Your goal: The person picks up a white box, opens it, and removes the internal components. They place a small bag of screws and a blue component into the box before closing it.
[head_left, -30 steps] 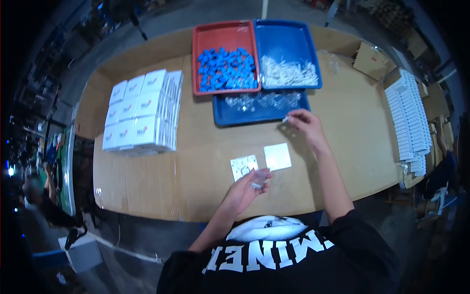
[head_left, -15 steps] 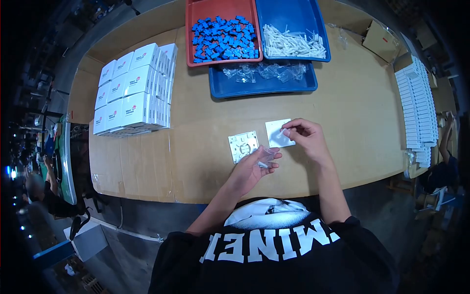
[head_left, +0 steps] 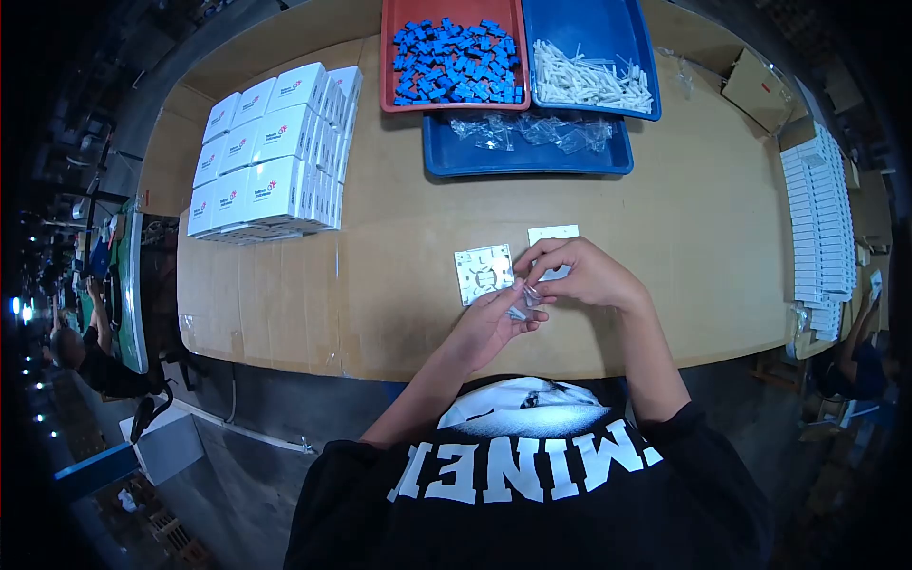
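Note:
My left hand (head_left: 486,329) is closed on a small clear plastic bag (head_left: 528,302), with a small white piece showing inside it. Just to the right, my right hand (head_left: 591,274) has its fingers pinched at the mouth of the bag; whatever they hold is too small to make out. Behind my left hand, a white square plate with molded fittings (head_left: 483,274) lies on the cardboard-covered table. A plain white square cover (head_left: 553,232) lies beside it, partly hidden under my right hand.
A red tray (head_left: 389,76) of blue connectors and a blue tray (head_left: 646,57) of white sticks stand at the back. Before them a lower blue tray (head_left: 532,164) holds clear bags. White boxes (head_left: 275,133) are stacked left; more white stacks (head_left: 815,228) stand right. People work at both sides.
My right hand has moved left and down from over the white cover to the bag's mouth. My left hand still holds the bag. The whole view has shifted slightly.

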{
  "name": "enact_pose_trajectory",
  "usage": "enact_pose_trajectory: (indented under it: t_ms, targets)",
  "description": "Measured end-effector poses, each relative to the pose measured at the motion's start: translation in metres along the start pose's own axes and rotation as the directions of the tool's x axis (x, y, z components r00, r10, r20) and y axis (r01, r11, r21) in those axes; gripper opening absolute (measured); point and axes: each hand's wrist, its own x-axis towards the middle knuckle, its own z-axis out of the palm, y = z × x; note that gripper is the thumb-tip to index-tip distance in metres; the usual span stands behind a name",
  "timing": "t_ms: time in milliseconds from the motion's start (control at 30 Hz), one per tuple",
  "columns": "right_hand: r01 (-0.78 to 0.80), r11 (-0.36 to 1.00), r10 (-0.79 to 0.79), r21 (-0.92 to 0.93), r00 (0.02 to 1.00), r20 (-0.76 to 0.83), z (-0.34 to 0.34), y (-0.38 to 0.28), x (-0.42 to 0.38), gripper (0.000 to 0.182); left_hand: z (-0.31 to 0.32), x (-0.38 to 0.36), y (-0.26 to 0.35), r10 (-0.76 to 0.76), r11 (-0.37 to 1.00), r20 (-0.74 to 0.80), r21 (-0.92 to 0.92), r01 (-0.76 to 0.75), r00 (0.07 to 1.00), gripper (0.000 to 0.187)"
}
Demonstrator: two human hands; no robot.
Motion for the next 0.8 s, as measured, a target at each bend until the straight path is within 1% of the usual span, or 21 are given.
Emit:
enact_pose_trajectory:
  t_ms: [33,67,133,167,200,233,267,300,333,367,400,433,467,500,567,633,700,800]
  targets:
    - [-0.033,0.999,0.033,-0.011,0.998,0.049,0.000,-0.001,0.000,0.018,-0.003,0.001,-0.003,-0.001,1.000,-0.010,-0.004,0.000,1.000,0.041]
    - [-0.033,0.999,0.033,-0.013,0.998,0.047,0.000,-0.001,0.000,0.018,-0.005,0.002,-0.004,0.000,1.000,-0.021,-0.008,0.000,1.000,0.041]
    - [-0.051,0.998,0.054,-0.028,0.991,0.126,0.001,-0.002,0.000,0.018,-0.004,0.001,-0.003,0.010,1.000,-0.015,-0.016,-0.010,1.000,0.041]
    - [-0.051,0.998,0.054,-0.029,0.990,0.128,0.001,-0.003,-0.001,0.018,-0.003,0.000,-0.003,0.020,0.999,-0.010,-0.025,-0.020,1.000,0.042]
    - [-0.065,0.998,0.062,0.019,0.992,0.110,0.002,-0.006,-0.002,0.018,-0.002,0.000,-0.002,0.022,0.999,-0.012,-0.026,-0.022,1.000,0.042]
    - [-0.079,0.995,0.072,0.067,0.993,0.092,0.003,-0.007,-0.003,0.020,-0.001,-0.001,0.000,0.029,0.997,0.014,-0.078,-0.028,0.999,0.039]
    - [-0.080,0.995,0.073,0.068,0.993,0.096,0.005,-0.005,-0.004,0.020,0.000,-0.002,0.002,0.038,0.991,0.040,-0.129,-0.033,0.998,0.035]
    - [-0.064,0.996,0.059,0.063,0.996,0.069,0.006,-0.003,-0.004,0.023,0.001,-0.002,0.005,0.040,0.991,0.038,-0.131,-0.034,0.998,0.035]
    - [-0.047,0.997,0.045,0.059,0.998,0.039,0.006,-0.001,-0.005,0.027,0.003,-0.003,0.009,0.030,0.985,0.089,-0.171,-0.014,0.996,0.033]
    - [-0.047,0.997,0.045,0.058,0.998,0.037,0.006,0.001,-0.004,0.027,0.005,-0.003,0.012,0.021,0.978,0.142,-0.208,0.009,0.990,0.033]
    - [-0.099,0.990,0.097,0.097,0.995,0.028,0.007,0.003,-0.005,0.028,0.007,-0.004,0.013,0.017,0.978,0.144,-0.206,0.013,0.989,0.033]
    - [-0.151,0.979,0.149,0.137,0.989,0.021,0.007,0.005,-0.006,0.029,0.010,-0.006,0.013,0.036,0.991,0.132,-0.130,-0.019,0.991,0.036]
    - [-0.151,0.979,0.150,0.138,0.989,0.019,0.007,0.005,-0.006,0.029,0.012,-0.007,0.015,0.057,0.997,0.122,-0.051,-0.051,0.991,0.040]
    - [-0.134,0.982,0.133,0.137,0.991,0.013,0.007,0.005,-0.006,0.029,0.015,-0.009,0.016,0.056,0.997,0.122,-0.051,-0.050,0.991,0.040]
    - [-0.115,0.984,0.115,0.134,0.993,0.009,0.007,0.005,-0.005,0.029,0.018,-0.010,0.020,0.037,0.999,0.133,-0.001,-0.038,0.990,0.048]
    - [-0.073,0.992,0.073,0.102,0.997,0.003,0.006,0.006,-0.005,0.028,0.017,-0.008,0.018,0.044,0.999,0.136,-0.018,-0.042,0.990,0.048]
    - [-0.075,0.992,0.076,0.100,0.997,-0.001,0.008,0.003,-0.004,0.027,0.016,-0.008,0.017,0.051,0.998,0.137,-0.036,-0.046,0.989,0.049]
    - [-0.069,0.993,0.070,0.099,0.998,-0.008,0.010,0.005,-0.003,0.027,0.016,-0.007,0.017,0.066,0.997,0.108,-0.034,-0.062,0.992,0.045]
